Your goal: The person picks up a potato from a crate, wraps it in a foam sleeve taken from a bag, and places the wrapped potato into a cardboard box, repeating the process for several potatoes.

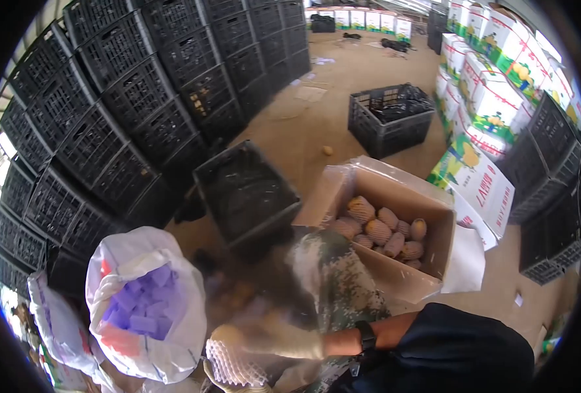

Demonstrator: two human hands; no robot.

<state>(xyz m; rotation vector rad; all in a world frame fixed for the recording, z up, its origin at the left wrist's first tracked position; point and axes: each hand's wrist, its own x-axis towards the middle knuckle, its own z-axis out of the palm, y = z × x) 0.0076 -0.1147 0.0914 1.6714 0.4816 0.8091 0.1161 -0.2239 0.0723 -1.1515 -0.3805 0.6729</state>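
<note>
At the bottom, my gloved left hand (221, 386) is mostly cut off by the frame's edge. It is wrapped round a mango (226, 335) whose lower part sits in a white foam net sleeve (235, 362). My right hand (280, 338), in a pale glove with a black watch at the wrist, is beside the mango's top; motion smears its fingers. To the left stands a white woven sack (189, 327) full of purple foam-like pieces (140, 304). An open cardboard box (398, 173) at the right holds several mangoes in foam nets (379, 230).
Stacked black crates (172, 85) wall the left side. A tilted black crate (248, 190) is ahead, and another crate (388, 137) with black plastic stands farther off. A loose mango (327, 150) lies on the floor. Printed cartons (493, 98) are piled at the right.
</note>
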